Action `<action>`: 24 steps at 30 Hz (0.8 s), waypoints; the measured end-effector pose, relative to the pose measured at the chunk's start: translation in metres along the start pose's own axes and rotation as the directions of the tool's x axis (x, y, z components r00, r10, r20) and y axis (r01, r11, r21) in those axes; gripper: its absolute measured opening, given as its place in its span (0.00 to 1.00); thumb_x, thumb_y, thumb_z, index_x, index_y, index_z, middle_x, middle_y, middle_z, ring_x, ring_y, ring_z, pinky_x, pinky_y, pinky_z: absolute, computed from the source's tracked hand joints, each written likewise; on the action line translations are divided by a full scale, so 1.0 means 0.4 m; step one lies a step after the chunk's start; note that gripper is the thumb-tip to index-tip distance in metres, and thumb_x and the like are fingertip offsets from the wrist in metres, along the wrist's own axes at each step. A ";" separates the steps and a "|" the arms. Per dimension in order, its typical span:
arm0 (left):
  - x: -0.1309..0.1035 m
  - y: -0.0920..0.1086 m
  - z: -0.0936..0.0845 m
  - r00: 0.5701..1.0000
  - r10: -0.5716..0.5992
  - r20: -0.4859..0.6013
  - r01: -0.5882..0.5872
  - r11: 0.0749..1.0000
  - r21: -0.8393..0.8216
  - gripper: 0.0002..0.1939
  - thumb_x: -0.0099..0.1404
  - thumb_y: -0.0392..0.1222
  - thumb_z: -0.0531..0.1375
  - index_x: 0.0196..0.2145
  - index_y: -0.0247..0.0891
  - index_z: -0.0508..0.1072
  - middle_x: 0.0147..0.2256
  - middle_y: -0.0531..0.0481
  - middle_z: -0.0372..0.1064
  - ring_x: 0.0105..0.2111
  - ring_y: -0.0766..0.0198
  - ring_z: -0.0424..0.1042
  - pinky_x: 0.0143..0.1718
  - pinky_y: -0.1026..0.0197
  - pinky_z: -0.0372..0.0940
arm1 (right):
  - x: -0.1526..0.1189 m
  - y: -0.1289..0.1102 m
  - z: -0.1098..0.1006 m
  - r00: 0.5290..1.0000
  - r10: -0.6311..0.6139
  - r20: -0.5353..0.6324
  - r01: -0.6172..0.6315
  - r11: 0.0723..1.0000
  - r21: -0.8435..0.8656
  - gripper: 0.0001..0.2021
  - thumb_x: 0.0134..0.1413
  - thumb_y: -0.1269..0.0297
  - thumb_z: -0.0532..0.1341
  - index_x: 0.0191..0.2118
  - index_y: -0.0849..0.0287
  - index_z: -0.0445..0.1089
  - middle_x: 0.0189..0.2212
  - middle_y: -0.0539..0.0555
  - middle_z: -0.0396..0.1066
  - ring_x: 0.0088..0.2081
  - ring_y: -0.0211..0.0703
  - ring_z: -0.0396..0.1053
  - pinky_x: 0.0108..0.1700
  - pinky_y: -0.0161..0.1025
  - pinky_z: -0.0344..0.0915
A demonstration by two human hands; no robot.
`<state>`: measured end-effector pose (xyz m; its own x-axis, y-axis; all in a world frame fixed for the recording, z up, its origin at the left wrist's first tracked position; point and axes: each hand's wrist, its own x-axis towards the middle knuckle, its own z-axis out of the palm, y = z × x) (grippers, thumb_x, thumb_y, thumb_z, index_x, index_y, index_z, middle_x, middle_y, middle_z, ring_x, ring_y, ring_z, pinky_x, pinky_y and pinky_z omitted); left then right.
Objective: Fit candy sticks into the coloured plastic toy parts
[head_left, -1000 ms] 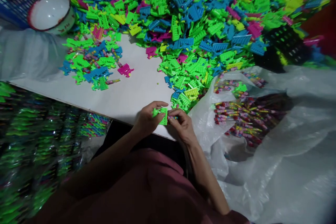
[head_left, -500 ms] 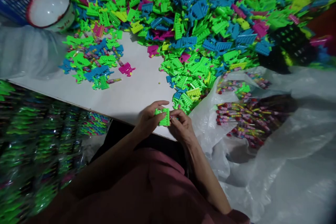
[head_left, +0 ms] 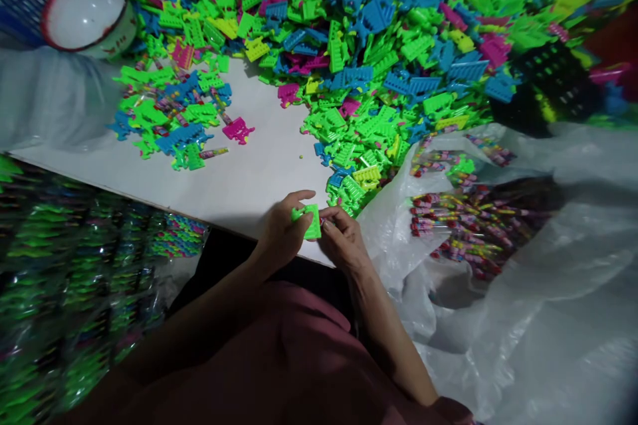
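My left hand (head_left: 282,229) is closed around a bright green plastic toy piece (head_left: 312,221) with a ridged, comb-like edge, its thumb lying across the front. At the right edge of that piece, my right hand (head_left: 343,237) pinches a small pinkish-red tube (head_left: 323,220), mostly hidden by the fingers. Whether the tube sits inside the green piece I cannot tell. Both hands are just above the front edge of the white table (head_left: 269,139). To their right, thin printed tubes (head_left: 458,222) with red and pink ends lie in an open clear plastic bag (head_left: 528,305).
A large heap of green, blue, pink and yellow toy pieces (head_left: 373,66) covers the back. At left lies a smaller pile of pieces with tubes (head_left: 174,113), near an enamel bowl (head_left: 90,13) and a blue basket (head_left: 24,0). Packed bags (head_left: 84,279) lie below left.
The green piece has turned slightly in my left hand and shifted a little left. My right hand keeps its pinch at the piece's edge. The view has shifted slightly.
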<state>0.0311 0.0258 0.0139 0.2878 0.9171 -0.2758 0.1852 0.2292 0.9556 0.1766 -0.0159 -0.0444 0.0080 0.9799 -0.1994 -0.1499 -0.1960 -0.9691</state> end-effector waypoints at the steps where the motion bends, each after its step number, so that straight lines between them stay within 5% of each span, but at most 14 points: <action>1: 0.001 0.002 -0.001 1.000 -0.007 -0.005 0.007 1.000 -0.012 0.20 0.58 0.42 0.55 0.49 0.35 0.68 0.26 0.54 0.64 0.24 0.67 0.66 0.26 0.64 0.65 | 0.000 0.001 0.001 1.000 0.006 0.008 -0.006 1.000 0.021 0.19 0.49 0.45 0.62 0.37 0.56 0.68 0.24 0.47 0.65 0.25 0.36 0.64 0.29 0.35 0.61; 14: 0.007 0.016 -0.001 0.995 -0.092 0.046 0.099 0.975 -0.199 0.23 0.55 0.41 0.58 0.48 0.32 0.65 0.26 0.56 0.64 0.20 0.68 0.68 0.25 0.61 0.70 | -0.004 -0.013 0.008 0.999 -0.036 -0.024 0.037 0.997 0.069 0.13 0.52 0.52 0.62 0.37 0.57 0.69 0.22 0.46 0.65 0.23 0.34 0.62 0.27 0.33 0.58; 24: -0.009 0.015 -0.010 0.997 0.079 -0.020 -0.077 0.993 0.090 0.20 0.60 0.42 0.56 0.49 0.33 0.68 0.31 0.51 0.70 0.28 0.66 0.68 0.31 0.63 0.66 | -0.003 -0.044 0.010 0.993 -0.072 -0.089 0.065 0.995 -0.077 0.15 0.49 0.48 0.63 0.34 0.56 0.70 0.25 0.49 0.69 0.25 0.37 0.65 0.26 0.34 0.62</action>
<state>0.0275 0.0250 0.0209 0.2826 0.9387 -0.1973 0.2465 0.1277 0.9607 0.1752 -0.0133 -0.0265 0.1071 0.9841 -0.1414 -0.0722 -0.1341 -0.9883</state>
